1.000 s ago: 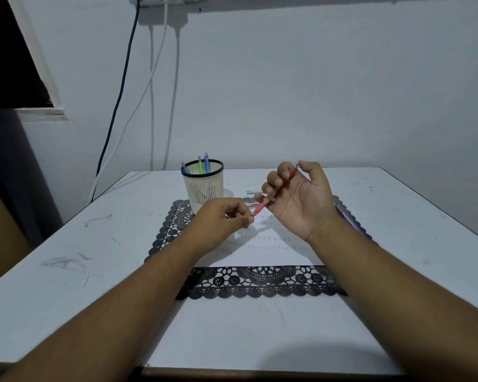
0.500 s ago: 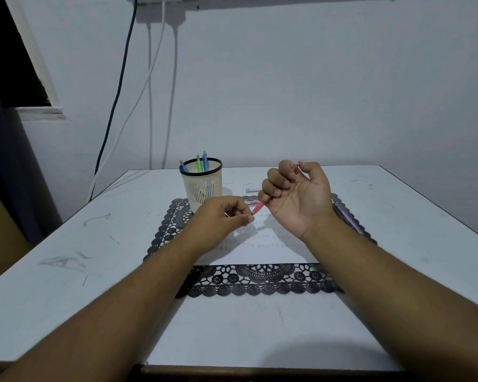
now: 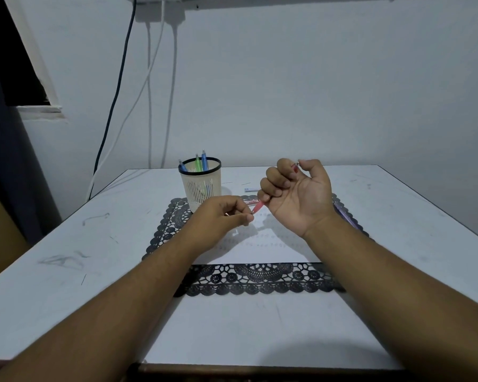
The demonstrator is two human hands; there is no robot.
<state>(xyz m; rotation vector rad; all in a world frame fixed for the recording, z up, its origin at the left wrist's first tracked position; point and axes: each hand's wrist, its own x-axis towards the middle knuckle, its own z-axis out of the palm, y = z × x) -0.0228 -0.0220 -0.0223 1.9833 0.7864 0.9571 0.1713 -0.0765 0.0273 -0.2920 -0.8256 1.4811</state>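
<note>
Right hand (image 3: 301,197): palm turned toward the camera, fingers curled round a slim red plastic pen (image 3: 258,206), held slanted in the air just right of the cream slotted pen cup (image 3: 200,188) (its black rim encloses blue and green pens). Left hand (image 3: 221,216): in front of the cup, thumb and forefinger pinched narrow at the pen's lower tip. Whether they grip that tip cannot be told. Under both hands, in front of the cup, a white paper sheet (image 3: 260,249) lies on a black lace mat (image 3: 260,279). A purple pen (image 3: 345,216) lies well right of the cup.
</note>
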